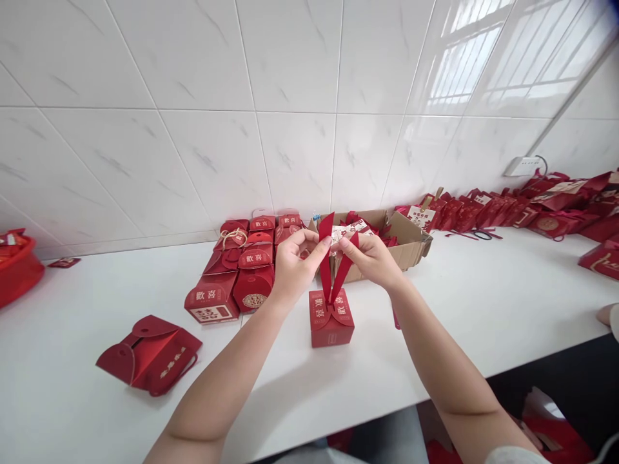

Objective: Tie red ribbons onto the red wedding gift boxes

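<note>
A small red gift box (331, 327) with pale lettering stands upright on the white table in front of me. From the slit in its top a red ribbon (325, 274) rises in two tails that form a V. My left hand (300, 263) pinches one tail between thumb and fingers, its end sticking up above the grip. The other tail is pinched in my right hand (371, 256). Both hands are raised above the box, fingertips close together, not touching the box.
Finished-looking red boxes (211, 296) are grouped at the left near the tiled wall. A half-folded red box (153, 358) lies at front left. Behind my hands stands a cardboard carton (411, 238) with red pieces. Red bags line the back right, near scissors (482, 234); a red basket (22, 274) is far left.
</note>
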Action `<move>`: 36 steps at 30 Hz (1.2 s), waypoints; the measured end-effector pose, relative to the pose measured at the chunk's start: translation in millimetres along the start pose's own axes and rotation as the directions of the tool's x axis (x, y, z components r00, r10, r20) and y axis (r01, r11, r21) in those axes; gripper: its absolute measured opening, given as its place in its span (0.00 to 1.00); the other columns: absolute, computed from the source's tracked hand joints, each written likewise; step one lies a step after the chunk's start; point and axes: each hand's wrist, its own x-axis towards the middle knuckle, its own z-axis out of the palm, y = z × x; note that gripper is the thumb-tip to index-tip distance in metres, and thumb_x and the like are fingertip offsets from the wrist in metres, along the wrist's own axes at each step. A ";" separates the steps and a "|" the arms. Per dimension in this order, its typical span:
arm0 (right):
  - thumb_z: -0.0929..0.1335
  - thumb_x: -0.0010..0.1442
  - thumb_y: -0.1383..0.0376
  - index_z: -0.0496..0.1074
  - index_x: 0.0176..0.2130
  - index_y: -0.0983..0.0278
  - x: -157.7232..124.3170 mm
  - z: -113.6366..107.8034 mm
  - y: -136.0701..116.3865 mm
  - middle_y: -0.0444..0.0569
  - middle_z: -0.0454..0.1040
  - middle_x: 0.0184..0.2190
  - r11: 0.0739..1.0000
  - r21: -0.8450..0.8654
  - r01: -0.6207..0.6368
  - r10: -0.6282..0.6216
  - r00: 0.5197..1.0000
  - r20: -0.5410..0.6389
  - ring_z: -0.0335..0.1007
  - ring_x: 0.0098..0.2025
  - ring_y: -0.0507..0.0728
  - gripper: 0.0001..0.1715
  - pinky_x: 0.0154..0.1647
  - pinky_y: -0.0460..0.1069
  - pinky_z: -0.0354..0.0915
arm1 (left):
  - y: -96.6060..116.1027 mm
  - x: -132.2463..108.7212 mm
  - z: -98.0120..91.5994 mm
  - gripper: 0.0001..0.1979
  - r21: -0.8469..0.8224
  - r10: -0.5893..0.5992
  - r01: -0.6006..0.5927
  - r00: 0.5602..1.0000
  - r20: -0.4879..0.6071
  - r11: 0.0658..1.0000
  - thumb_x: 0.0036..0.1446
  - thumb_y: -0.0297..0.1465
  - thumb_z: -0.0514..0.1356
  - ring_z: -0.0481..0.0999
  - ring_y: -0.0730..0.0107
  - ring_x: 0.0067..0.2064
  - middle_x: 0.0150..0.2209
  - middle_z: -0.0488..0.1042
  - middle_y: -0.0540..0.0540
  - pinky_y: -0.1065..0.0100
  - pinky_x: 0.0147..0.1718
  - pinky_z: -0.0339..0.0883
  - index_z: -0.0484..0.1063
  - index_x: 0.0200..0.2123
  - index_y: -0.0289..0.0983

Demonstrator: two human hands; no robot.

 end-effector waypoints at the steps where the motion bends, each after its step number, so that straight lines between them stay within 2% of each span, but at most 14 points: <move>1: 0.64 0.63 0.47 0.78 0.33 0.64 0.7 -0.4 -0.6 0.47 0.74 0.29 1.000 -0.003 0.003 -0.003 1.000 0.008 0.69 0.32 0.54 0.26 0.34 0.47 0.65 | 0.6 0.0 0.6 0.12 0.006 0.005 -0.005 1.000 0.000 1.000 0.51 0.37 0.64 0.69 0.75 0.27 0.23 0.69 0.52 0.73 0.27 0.61 0.67 0.25 0.36; 6: 0.63 0.62 0.44 0.76 0.31 0.64 -0.1 -4.8 -5.2 0.48 0.75 0.31 0.999 -0.012 -0.039 0.039 0.998 0.039 0.71 0.36 0.56 0.28 0.39 0.49 0.66 | 1.3 2.7 -8.7 0.12 0.058 0.002 -0.003 1.000 0.015 0.998 0.54 0.38 0.62 0.67 0.74 0.25 0.21 0.66 0.53 0.72 0.26 0.60 0.67 0.26 0.37; 9: 0.61 0.62 0.41 0.71 0.25 0.64 -6.7 -9.8 -1.8 0.50 0.74 0.30 0.991 0.083 -0.104 0.100 0.994 0.047 0.71 0.37 0.58 0.33 0.44 0.51 0.66 | -3.6 3.5 -27.2 0.09 0.303 0.074 -0.053 0.996 -0.058 0.952 0.55 0.37 0.61 0.70 0.70 0.27 0.24 0.68 0.51 0.69 0.30 0.63 0.68 0.34 0.38; 10: 0.61 0.62 0.40 0.68 0.23 0.64 -10.0 -11.2 0.7 0.50 0.73 0.28 0.979 0.150 -0.136 0.131 0.990 0.043 0.71 0.36 0.58 0.34 0.44 0.52 0.66 | -6.6 1.8 -33.2 0.11 0.441 0.151 -0.085 0.982 -0.115 0.893 0.54 0.35 0.61 0.72 0.67 0.32 0.29 0.70 0.49 0.66 0.35 0.64 0.68 0.39 0.38; 12: 0.61 0.60 0.38 0.61 0.21 0.63 -17.2 -13.0 5.9 0.48 0.69 0.22 0.925 0.318 -0.208 0.205 0.978 0.044 0.69 0.31 0.57 0.35 0.40 0.52 0.67 | -14.9 -5.8 -41.1 0.19 0.691 0.349 -0.127 0.918 -0.191 0.711 0.52 0.30 0.61 0.69 0.56 0.47 0.43 0.71 0.41 0.57 0.48 0.60 0.65 0.48 0.36; 13: 0.61 0.60 0.38 0.59 0.21 0.63 -20.6 -13.2 8.1 0.46 0.66 0.19 0.884 0.402 -0.237 0.237 0.970 0.051 0.67 0.27 0.55 0.34 0.37 0.52 0.67 | -20.2 -11.8 -41.9 0.21 0.762 0.414 -0.147 0.894 -0.171 0.631 0.51 0.28 0.61 0.65 0.52 0.53 0.49 0.68 0.38 0.53 0.52 0.55 0.65 0.50 0.35; 14: 0.62 0.59 0.39 0.57 0.21 0.63 -23.7 -13.0 9.7 0.44 0.62 0.17 0.842 0.476 -0.255 0.257 0.964 0.063 0.65 0.25 0.54 0.34 0.34 0.51 0.67 | -26.5 -18.9 -40.7 0.20 0.792 0.425 -0.183 0.899 -0.105 0.582 0.51 0.28 0.61 0.61 0.50 0.57 0.53 0.65 0.36 0.50 0.55 0.51 0.66 0.50 0.35; 16: 0.63 0.61 0.41 0.56 0.21 0.63 -28.4 -11.7 11.2 0.40 0.56 0.16 0.763 0.591 -0.264 0.269 0.960 0.081 0.59 0.21 0.51 0.33 0.31 0.49 0.66 | -41.6 -34.3 -33.0 0.12 0.742 0.282 -0.296 0.948 0.149 0.601 0.53 0.30 0.60 0.65 0.51 0.55 0.50 0.69 0.40 0.51 0.54 0.52 0.71 0.43 0.38; 17: 0.63 0.61 0.42 0.55 0.21 0.63 -30.0 -11.0 11.2 0.39 0.53 0.16 0.731 0.631 -0.261 0.269 0.959 0.085 0.56 0.19 0.50 0.33 0.29 0.48 0.65 | -50.2 -41.5 -27.7 0.09 0.692 0.156 -0.311 0.947 0.280 0.652 0.53 0.33 0.61 0.67 0.53 0.53 0.49 0.72 0.42 0.51 0.54 0.53 0.73 0.39 0.39; 19: 0.64 0.62 0.43 0.54 0.20 0.63 -32.3 -9.9 10.5 0.39 0.50 0.15 0.692 0.676 -0.252 0.270 0.959 0.081 0.50 0.18 0.49 0.33 0.25 0.46 0.61 | -68.0 -52.8 -17.3 0.10 0.628 -0.044 -0.217 0.927 0.373 0.748 0.53 0.37 0.62 0.70 0.54 0.51 0.48 0.73 0.44 0.52 0.53 0.56 0.74 0.39 0.42; 21: 0.64 0.60 0.41 0.53 0.20 0.63 -34.7 -9.9 9.6 0.38 0.47 0.15 0.695 0.675 -0.248 0.280 0.958 0.063 0.45 0.17 0.49 0.34 0.22 0.46 0.57 | -83.8 -59.3 -10.2 0.13 0.605 -0.133 -0.136 0.916 0.380 0.785 0.52 0.38 0.63 0.71 0.55 0.51 0.49 0.74 0.45 0.54 0.52 0.58 0.75 0.41 0.43; 25: 0.62 0.59 0.39 0.50 0.20 0.63 -42.0 -13.6 8.5 0.38 0.44 0.15 0.747 0.606 -0.272 0.323 0.946 0.026 0.39 0.17 0.49 0.36 0.19 0.45 0.50 | -100.5 -62.3 -8.5 0.14 0.604 -0.159 -0.100 0.919 0.360 0.790 0.50 0.40 0.65 0.72 0.56 0.49 0.48 0.75 0.46 0.55 0.51 0.59 0.76 0.40 0.44; 31: 0.63 0.59 0.39 0.48 0.19 0.63 -51.0 -21.0 9.8 0.38 0.43 0.15 0.744 0.602 -0.290 0.352 0.936 0.016 0.35 0.18 0.49 0.37 0.19 0.45 0.41 | -100.7 -62.2 -13.6 0.14 0.615 -0.167 -0.083 0.926 0.338 0.784 0.50 0.41 0.65 0.72 0.55 0.49 0.48 0.75 0.46 0.53 0.51 0.58 0.76 0.40 0.45; 36: 0.62 0.58 0.37 0.48 0.19 0.62 -59.2 -23.4 14.1 0.39 0.43 0.15 0.768 0.555 -0.318 0.396 0.918 -0.023 0.35 0.18 0.49 0.38 0.20 0.46 0.41 | -102.1 -62.5 -14.8 0.15 0.620 -0.175 -0.067 0.931 0.321 0.782 0.49 0.42 0.65 0.72 0.54 0.49 0.48 0.75 0.46 0.52 0.51 0.58 0.77 0.40 0.45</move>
